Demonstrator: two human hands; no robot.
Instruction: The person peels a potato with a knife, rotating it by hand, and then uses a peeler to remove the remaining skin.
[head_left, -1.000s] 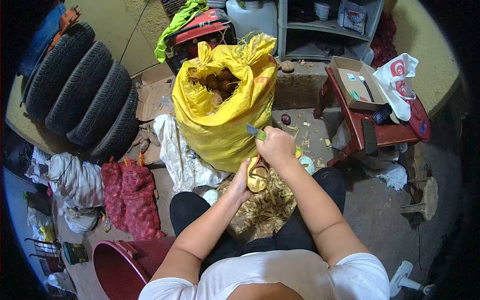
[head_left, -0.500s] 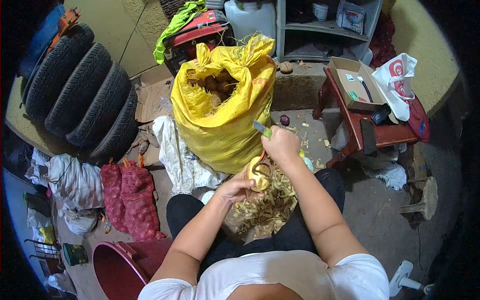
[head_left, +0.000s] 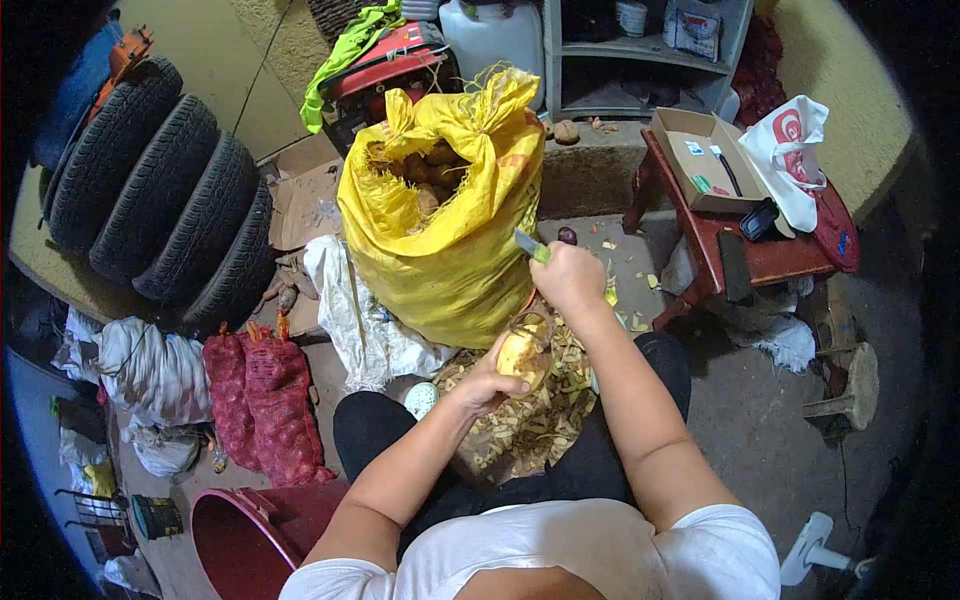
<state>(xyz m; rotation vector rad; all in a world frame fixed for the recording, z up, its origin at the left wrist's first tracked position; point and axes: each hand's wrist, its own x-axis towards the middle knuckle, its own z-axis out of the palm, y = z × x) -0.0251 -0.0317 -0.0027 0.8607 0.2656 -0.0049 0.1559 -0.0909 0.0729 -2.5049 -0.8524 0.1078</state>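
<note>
My left hand (head_left: 488, 382) is wrapped around a partly peeled potato (head_left: 520, 356), with pale yellow flesh bare and brown skin on its right side. Just above it, my right hand (head_left: 572, 278) is closed on a green-handled knife (head_left: 533, 247); its flat grey blade sticks out of the fist toward the upper left. A thin dark and reddish strip shows between the right fist and the potato, but I cannot make out what it is. Under both hands lies a heap of potato peelings (head_left: 530, 430). Beyond them stands an open yellow sack (head_left: 430, 280) with potatoes (head_left: 440, 172) inside.
A maroon tub (head_left: 240, 540) and red mesh sacks (head_left: 270, 410) stand at the left, below several tyres (head_left: 180, 190). On the right, a red wooden table (head_left: 790, 255) bears a cardboard box (head_left: 710, 165) and a white bag (head_left: 785, 150). A white stool (head_left: 850, 390) is nearby.
The potato has turned in my left hand, showing more bare flesh. My right hand, still holding the knife, has shifted slightly to the right. The head view has moved a little.
</note>
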